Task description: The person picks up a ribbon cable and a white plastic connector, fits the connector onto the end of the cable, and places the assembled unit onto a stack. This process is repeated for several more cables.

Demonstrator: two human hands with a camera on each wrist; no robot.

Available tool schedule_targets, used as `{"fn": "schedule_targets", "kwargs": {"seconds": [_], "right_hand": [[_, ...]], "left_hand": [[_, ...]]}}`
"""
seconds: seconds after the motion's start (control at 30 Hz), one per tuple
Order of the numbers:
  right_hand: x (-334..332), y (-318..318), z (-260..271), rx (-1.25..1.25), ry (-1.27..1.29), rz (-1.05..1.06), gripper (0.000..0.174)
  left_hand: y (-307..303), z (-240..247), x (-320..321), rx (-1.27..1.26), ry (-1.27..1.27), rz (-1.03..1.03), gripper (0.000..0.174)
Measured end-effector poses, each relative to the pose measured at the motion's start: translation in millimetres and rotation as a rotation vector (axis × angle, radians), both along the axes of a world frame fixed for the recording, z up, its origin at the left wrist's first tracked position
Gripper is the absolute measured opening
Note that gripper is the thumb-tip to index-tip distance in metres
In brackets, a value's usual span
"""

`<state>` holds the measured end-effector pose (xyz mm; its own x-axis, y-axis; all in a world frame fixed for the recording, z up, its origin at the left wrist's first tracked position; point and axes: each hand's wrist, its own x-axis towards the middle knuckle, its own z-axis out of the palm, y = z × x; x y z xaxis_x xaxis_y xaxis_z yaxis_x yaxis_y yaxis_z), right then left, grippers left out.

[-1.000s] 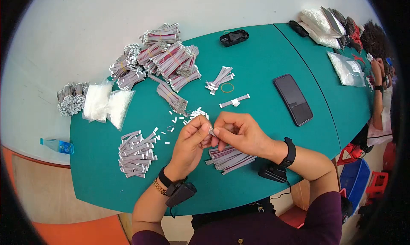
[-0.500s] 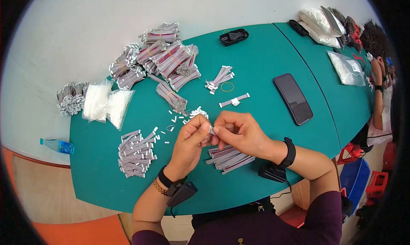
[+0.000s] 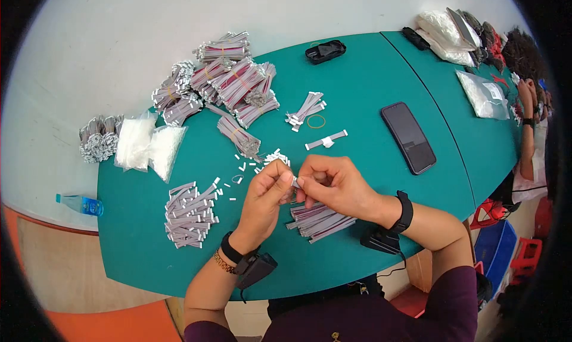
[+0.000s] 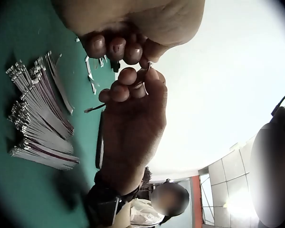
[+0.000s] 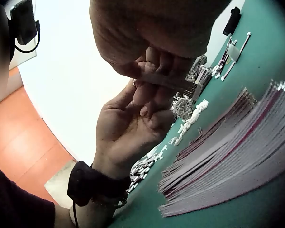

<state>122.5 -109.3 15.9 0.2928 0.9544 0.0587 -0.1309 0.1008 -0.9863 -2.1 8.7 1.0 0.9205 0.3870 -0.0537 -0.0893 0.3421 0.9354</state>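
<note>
My left hand (image 3: 262, 193) and right hand (image 3: 341, 187) meet above the green table, fingertips nearly together. Between them is a grey flat ribbon cable (image 5: 173, 83), whose loose end has separated wire tips. The right hand pinches the cable between thumb and curled fingers. At its other end the left thumb and fingers pinch a small white connector (image 5: 135, 82), mostly hidden by the fingertips. Beneath the right hand lies a fanned stack of grey ribbon cables (image 3: 322, 221) with a dark red edge wire. Just beyond the left hand sits a heap of loose white connectors (image 3: 277, 157).
Cables with white ends (image 3: 192, 214) lie in a pile at left. Banded cable bundles (image 3: 238, 83) are heaped behind, beside plastic bags (image 3: 136, 142) of white parts. A phone (image 3: 409, 138) rests at right. A bottle (image 3: 80, 204) stands off the left edge.
The hands stay in the same place, still pinching the cable and connector, with only slight shifts of the fingertips. Nothing on the table has moved.
</note>
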Motion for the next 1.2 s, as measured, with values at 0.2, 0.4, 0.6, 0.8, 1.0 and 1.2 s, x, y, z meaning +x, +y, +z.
{"fn": "schedule_targets", "kwargs": {"seconds": [0.2, 0.4, 0.6, 0.8, 1.0, 1.2], "right_hand": [[0.7, -0.7, -2.2, -0.025, -0.042, 0.0, 0.014], [1.7, -0.6, 0.2, -0.03, -0.042, -0.001, 0.015], [3.1, -0.2, -1.4, -0.015, -0.109, -0.03, 0.014], [1.4, -0.8, -5.0, 0.0, -0.182, -0.026, 0.014], [12.6, 3.3, 3.3, -0.079, -0.172, 0.072, 0.02], [32.1, 6.3, 0.5, -0.151, -0.125, 0.14, 0.032]], "left_hand": [[-2.6, -1.9, -1.0, 0.292, -0.012, 0.086, 0.022], [-1.8, -1.3, 0.2, 0.395, -0.016, 0.111, 0.021], [1.0, 0.1, 0.4, 0.427, -0.023, 0.084, 0.019], [0.7, -4.6, -0.4, 0.451, -0.026, 0.073, 0.019], [6.2, -4.2, 3.7, 0.397, -0.051, 0.117, 0.019], [25.3, 2.0, 0.2, 0.349, -0.026, 0.192, 0.02]]}}
